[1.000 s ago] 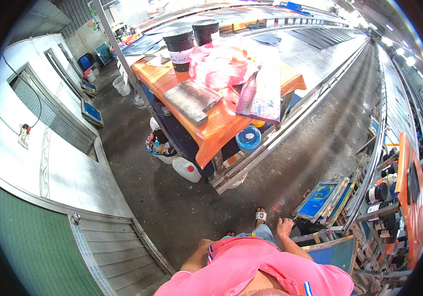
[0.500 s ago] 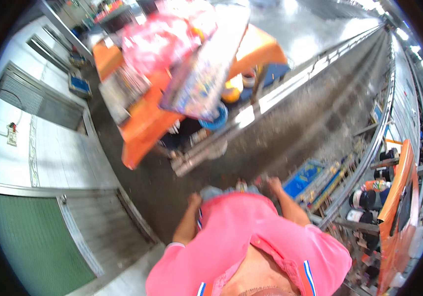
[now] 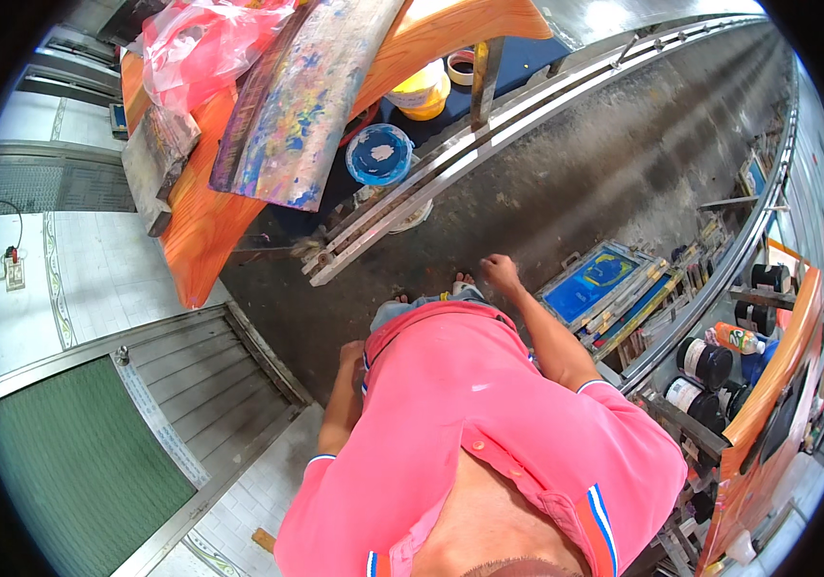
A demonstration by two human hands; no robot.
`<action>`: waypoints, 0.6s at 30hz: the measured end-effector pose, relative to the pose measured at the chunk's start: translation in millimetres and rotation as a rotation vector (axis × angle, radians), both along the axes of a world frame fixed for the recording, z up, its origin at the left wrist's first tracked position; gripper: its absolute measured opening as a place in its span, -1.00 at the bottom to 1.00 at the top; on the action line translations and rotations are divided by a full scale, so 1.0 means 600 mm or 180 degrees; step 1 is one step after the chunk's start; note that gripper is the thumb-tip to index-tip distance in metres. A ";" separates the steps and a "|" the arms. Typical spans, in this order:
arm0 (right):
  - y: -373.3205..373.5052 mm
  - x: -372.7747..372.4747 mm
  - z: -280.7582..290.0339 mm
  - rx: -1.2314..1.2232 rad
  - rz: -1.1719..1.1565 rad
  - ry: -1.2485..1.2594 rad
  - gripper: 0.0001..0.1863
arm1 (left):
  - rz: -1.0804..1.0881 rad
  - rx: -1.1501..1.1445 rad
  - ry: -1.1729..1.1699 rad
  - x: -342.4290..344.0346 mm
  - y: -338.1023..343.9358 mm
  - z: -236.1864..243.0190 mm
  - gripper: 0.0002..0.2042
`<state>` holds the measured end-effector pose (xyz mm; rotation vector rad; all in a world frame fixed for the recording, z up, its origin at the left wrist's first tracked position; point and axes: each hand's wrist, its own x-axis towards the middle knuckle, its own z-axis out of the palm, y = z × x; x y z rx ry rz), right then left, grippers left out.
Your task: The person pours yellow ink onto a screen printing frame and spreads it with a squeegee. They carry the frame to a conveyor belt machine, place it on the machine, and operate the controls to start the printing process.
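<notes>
Barely shown beside the pink shirt (image 3: 499, 394), the left hand (image 3: 351, 355) has fingers that cannot be made out; the right hand (image 3: 501, 274) is curled shut, near the blue framed screen (image 3: 587, 287) stacked at right.

The shirt (image 3: 518, 423) is pink, the tabletop (image 3: 202, 240) wood-grained orange, the framed panel (image 3: 580, 293) blue and yellow, the door panel (image 3: 85, 462) green.

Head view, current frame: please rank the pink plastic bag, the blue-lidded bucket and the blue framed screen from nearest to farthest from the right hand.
From the right hand, as the picture shows it:
1. Blue framed screen, just to its right.
2. Blue-lidded bucket, ahead and to the left.
3. Pink plastic bag, upper left, on the orange tabletop.
</notes>
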<state>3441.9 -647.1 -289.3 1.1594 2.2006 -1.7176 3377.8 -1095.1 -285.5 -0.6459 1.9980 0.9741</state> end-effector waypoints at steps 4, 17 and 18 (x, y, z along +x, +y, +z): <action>-0.009 -0.107 0.110 -0.0097 -0.0254 0.0826 -0.74 | 0.0266 0.0080 -0.0140 0.058 -0.041 0.012 -0.74; 0.075 -0.433 0.330 0.2297 -0.0478 0.2777 -0.15 | 0.0525 0.0434 0.0264 0.105 -0.043 0.027 -0.74; 0.078 -0.454 0.331 0.2602 -0.0458 0.2885 -0.08 | 0.0545 0.0443 0.0295 0.108 -0.045 0.031 -0.74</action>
